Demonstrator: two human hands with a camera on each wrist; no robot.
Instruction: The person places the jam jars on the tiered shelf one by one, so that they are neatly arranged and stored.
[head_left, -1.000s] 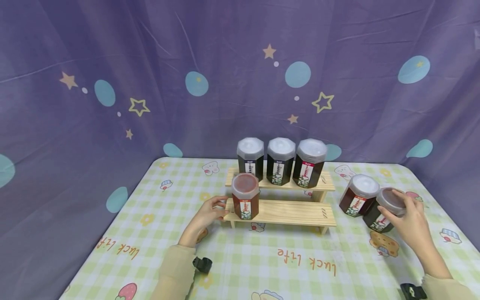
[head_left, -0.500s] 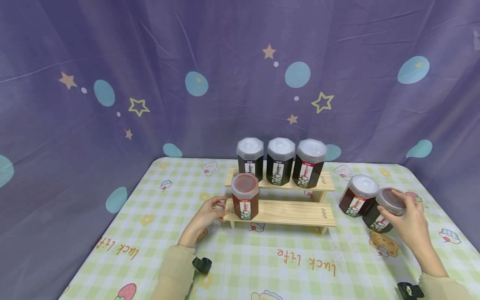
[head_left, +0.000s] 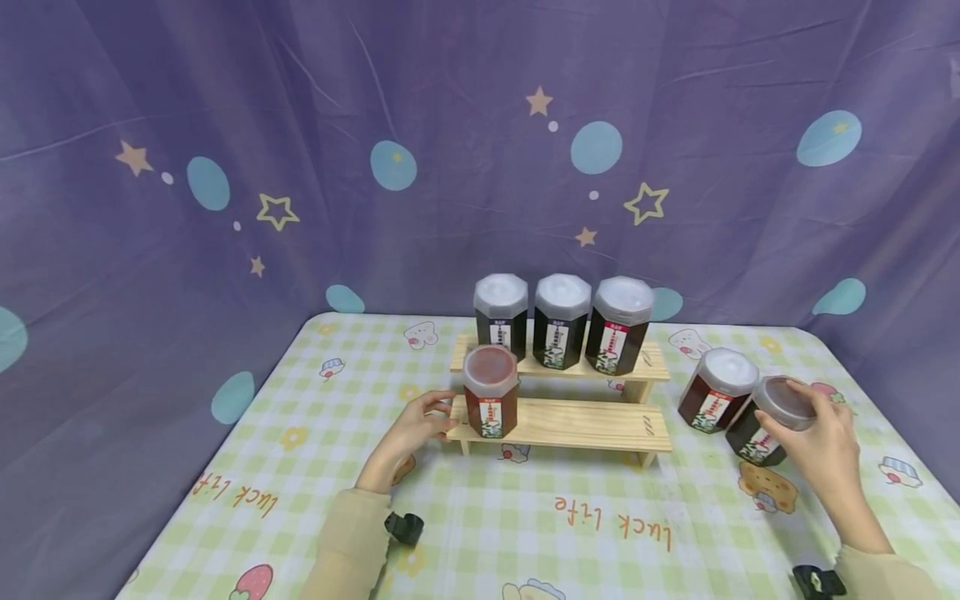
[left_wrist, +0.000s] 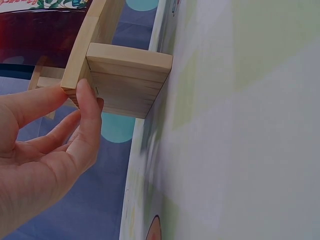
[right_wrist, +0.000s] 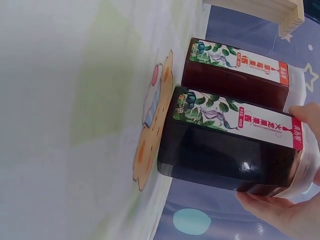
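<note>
My left hand (head_left: 410, 428) pinches the left end of the lower step of a two-step wooden rack (head_left: 585, 423); in the left wrist view, thumb and a fingertip meet that board's end (left_wrist: 80, 65). Close beside it, a reddish jam jar (head_left: 492, 408) with a frosted lid stands upright on the lower step. Over at the right, my right hand (head_left: 825, 442) grips a dark jam jar (right_wrist: 225, 145) around its lid, thumb on one side and fingers on the other. That jar stands on the cloth against a dark red jar (head_left: 716, 400).
Three dark lidded jars (head_left: 558, 333) line the rack's upper step. To the right of the reddish jar, bare board shows on the lower step. A green-checked cloth (head_left: 525, 517) covers the table, and a purple curtain (head_left: 465, 208) hangs behind.
</note>
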